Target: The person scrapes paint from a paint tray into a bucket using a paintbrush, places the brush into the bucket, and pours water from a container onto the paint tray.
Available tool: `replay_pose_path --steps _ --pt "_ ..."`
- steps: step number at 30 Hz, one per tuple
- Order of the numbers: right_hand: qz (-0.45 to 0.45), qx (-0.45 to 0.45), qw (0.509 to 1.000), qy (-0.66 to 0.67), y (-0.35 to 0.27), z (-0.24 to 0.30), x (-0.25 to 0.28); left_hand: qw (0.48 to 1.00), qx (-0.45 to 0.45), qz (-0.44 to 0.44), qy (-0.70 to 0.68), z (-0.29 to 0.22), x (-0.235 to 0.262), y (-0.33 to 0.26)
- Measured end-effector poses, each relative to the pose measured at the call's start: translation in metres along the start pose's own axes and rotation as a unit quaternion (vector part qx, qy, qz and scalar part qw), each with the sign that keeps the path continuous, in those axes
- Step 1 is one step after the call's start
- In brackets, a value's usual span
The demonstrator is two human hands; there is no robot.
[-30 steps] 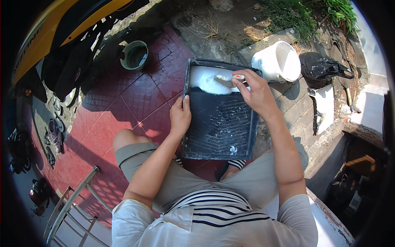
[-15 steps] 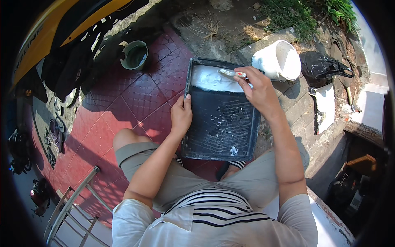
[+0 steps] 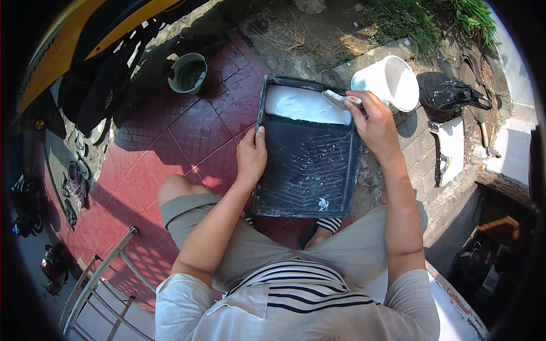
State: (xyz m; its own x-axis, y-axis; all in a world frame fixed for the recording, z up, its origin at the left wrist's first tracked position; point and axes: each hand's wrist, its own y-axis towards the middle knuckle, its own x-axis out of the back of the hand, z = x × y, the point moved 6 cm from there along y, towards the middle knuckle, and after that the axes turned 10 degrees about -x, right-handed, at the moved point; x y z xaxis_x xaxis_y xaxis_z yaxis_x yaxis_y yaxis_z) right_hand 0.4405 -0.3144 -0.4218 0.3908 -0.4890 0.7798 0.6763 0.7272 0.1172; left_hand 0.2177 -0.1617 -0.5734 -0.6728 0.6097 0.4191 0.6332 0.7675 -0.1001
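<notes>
Right grip (image 3: 376,126) clamps white-smeared flat tool (image 3: 335,98) over black rectangular plastic tray (image 3: 298,162), left grip (image 3: 251,156) its left edge; tilting could spill white liquid (image 3: 298,105).

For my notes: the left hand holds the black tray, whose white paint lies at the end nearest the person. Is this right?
No: the head view shows white paint at the far end. The left hand does hold the black tray.
</notes>
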Motion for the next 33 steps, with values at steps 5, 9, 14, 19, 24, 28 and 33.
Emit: replay_pose_path --steps 5,9,14,19,24,28,33 --pt "0.01 0.048 0.998 0.035 0.003 0.005 -0.027 1.0 -0.005 0.013 0.004 -0.008 0.0 -0.001" --pt "0.042 0.075 0.995 0.057 0.003 0.021 -0.043 0.999 0.004 0.036 0.006 -0.008 -0.005 -0.005" --pt "0.067 0.131 0.984 0.104 -0.002 0.032 -0.052 0.999 0.008 0.038 -0.01 -0.005 -0.01 -0.009" --pt "0.079 0.048 0.995 0.046 -0.002 0.023 -0.029 0.999 0.013 0.052 0.007 -0.005 -0.008 -0.009" --pt "0.012 0.029 0.997 0.072 0.0 0.024 -0.028 0.999 0.012 0.051 -0.005 -0.008 -0.012 -0.008" --pt "0.058 0.062 0.994 0.067 -0.007 0.031 -0.045 0.999 0.018 0.046 -0.006 -0.012 -0.009 -0.009" --pt "0.049 0.017 0.998 0.023 -0.005 0.012 -0.034 0.999 0.015 0.045 0.004 -0.007 -0.01 -0.008"
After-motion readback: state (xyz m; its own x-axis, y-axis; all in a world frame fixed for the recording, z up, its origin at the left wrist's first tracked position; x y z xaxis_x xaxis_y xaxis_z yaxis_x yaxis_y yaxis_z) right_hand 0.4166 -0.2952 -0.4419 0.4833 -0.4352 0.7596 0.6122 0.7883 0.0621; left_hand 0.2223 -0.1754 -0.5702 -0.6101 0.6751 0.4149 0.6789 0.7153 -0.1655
